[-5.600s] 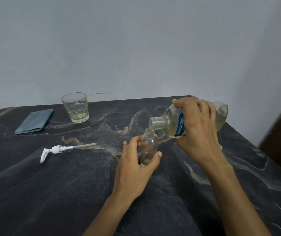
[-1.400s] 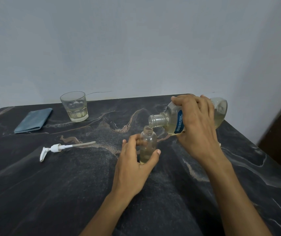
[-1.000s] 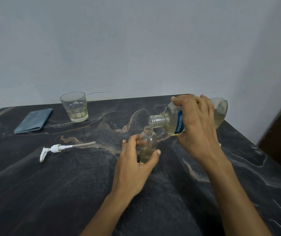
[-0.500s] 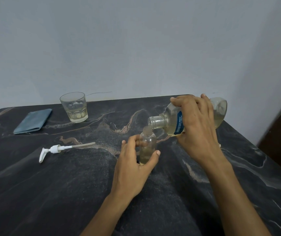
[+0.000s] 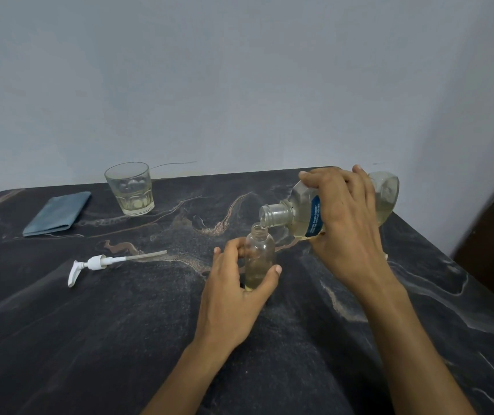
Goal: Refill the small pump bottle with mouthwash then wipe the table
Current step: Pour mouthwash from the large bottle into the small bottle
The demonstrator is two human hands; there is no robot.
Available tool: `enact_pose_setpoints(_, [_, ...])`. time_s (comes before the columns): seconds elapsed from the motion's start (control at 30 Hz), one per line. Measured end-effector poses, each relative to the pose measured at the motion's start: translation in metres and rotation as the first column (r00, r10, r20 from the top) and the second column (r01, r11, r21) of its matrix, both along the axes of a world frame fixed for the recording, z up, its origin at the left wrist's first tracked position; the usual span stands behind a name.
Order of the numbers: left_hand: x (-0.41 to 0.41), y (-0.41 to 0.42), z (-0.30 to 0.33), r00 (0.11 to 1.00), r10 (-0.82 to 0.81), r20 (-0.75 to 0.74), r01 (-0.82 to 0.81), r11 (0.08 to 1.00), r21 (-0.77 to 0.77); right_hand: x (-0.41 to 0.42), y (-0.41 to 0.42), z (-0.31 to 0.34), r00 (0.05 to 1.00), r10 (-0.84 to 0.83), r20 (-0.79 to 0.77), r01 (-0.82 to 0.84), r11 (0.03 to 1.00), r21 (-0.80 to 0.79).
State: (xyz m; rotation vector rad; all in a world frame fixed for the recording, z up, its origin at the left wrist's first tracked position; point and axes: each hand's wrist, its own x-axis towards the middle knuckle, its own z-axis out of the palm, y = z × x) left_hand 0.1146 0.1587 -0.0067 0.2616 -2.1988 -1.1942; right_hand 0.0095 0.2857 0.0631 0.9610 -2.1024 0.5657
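On the table: a dark stone table [image 5: 96,339] with pale wavy lines fills the lower part of the view, and a plain pale wall stands behind it.
Small bottle: the small bottle [image 5: 259,253] stands upright on the table, near the middle. It is see-through, its top is open, and a little yellowish liquid sits at the bottom.
Left hand: the left hand [image 5: 233,298] is wrapped around the lower part of the small bottle, thumb on one side and fingers on the other.
Big bottle: the mouthwash bottle [image 5: 302,214] is tipped on its side in the air, with no cap. Its open mouth is just above the small bottle's mouth and a bit to the right. Pale yellow liquid lies inside it.
Right hand: the right hand [image 5: 344,223] grips the mouthwash bottle from above, fingers curled over its body.
Pump: the white pump top [image 5: 99,263] with its long tube lies flat on the table, off to the left, apart from the bottles.
Glass: a glass [image 5: 129,188] with a little pale liquid stands near the back edge.
Cloth: a folded blue cloth [image 5: 57,213] lies just left of the glass.
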Motion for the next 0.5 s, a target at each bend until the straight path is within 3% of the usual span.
enact_pose_setpoints(0.5, [-0.0008,-0.0005,-0.0006,1.000,0.008,-0.003,-0.008,1.000,-0.021,-0.0001,-0.0010,-0.0009,1.000,0.009,-0.014,-0.009,1.000,-0.007])
